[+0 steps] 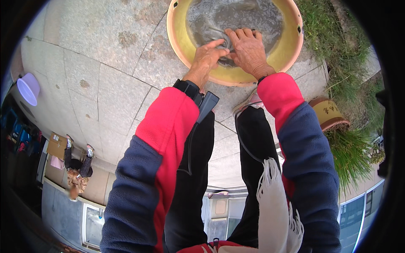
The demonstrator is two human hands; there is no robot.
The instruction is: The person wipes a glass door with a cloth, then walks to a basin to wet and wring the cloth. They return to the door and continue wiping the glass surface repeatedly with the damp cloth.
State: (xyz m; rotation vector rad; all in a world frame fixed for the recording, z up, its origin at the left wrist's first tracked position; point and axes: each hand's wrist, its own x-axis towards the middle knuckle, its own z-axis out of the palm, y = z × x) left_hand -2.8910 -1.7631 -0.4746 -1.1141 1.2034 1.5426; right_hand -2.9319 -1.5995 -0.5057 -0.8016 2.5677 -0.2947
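A wide yellow basin [286, 60] with an orange rim stands on the paving and holds murky, sudsy water [250, 15]. In it, partly under the surface, lies a twisted grey wet cloth [218, 33]. My left hand [205, 58] reaches over the near rim, with the cloth between its thumb and forefinger. Beside it, my right hand [250, 50] is palm down, its bent fingers on the cloth. Parts of both grips are hidden by the hands and the water.
Grass [329, 41] and a yellow-brown plant pot [327, 112] with long leaves are at the right. A lilac tub [29, 88] stands far left. A seated person [77, 174] is by a cardboard box [57, 144]. My white fringed scarf [272, 202] hangs between my arms.
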